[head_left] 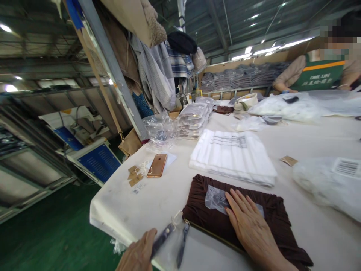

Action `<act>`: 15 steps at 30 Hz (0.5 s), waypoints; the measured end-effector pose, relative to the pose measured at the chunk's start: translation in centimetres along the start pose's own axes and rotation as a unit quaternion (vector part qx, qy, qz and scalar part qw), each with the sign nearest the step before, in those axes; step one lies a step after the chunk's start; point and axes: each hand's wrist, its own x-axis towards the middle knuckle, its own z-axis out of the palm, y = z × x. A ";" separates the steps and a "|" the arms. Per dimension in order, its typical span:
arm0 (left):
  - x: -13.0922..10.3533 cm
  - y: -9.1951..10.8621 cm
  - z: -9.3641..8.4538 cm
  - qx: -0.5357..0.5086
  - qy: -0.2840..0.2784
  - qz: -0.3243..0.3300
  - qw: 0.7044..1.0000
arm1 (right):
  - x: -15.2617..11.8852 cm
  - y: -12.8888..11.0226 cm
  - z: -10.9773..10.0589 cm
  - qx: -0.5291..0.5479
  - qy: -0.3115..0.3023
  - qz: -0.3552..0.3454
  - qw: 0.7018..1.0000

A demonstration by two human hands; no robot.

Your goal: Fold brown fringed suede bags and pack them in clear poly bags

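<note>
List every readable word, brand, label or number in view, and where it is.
"OMLUN", likely, last letters soft: green apron.
Line beneath it, Chinese characters: too blurred.
Barcode label on the clear bag: print too small.
Small print on the tabletop, near the phone: too blurred.
Marks on the white stack: unreadable.

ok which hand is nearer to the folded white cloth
Right. The right hand lies on the dark brown item, its fingertips just short of the folded white cloth; the left hand is farther off, lower left, by the table edge.

Tabletop [158, 199] gap (phone [157, 166] left, pouch [210, 222] right)
</note>
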 end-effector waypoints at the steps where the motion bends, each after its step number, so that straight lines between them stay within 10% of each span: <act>1: 1.0 -0.3 -1.6 0.040 0.026 0.023 0.999 | 0.0 0.0 0.0 -0.004 0.002 -0.004 1.000; 8: 12.5 5.6 -14.3 0.226 0.191 0.235 0.926 | 0.0 -0.3 0.1 0.020 0.024 0.024 0.999; 11: 16.6 9.9 -14.5 0.235 0.206 0.380 0.871 | -0.1 -0.6 0.3 0.029 0.036 0.047 0.998; 15: 19.7 13.9 -10.1 0.140 0.211 0.484 0.838 | -0.3 -0.7 0.2 0.056 0.084 0.122 0.987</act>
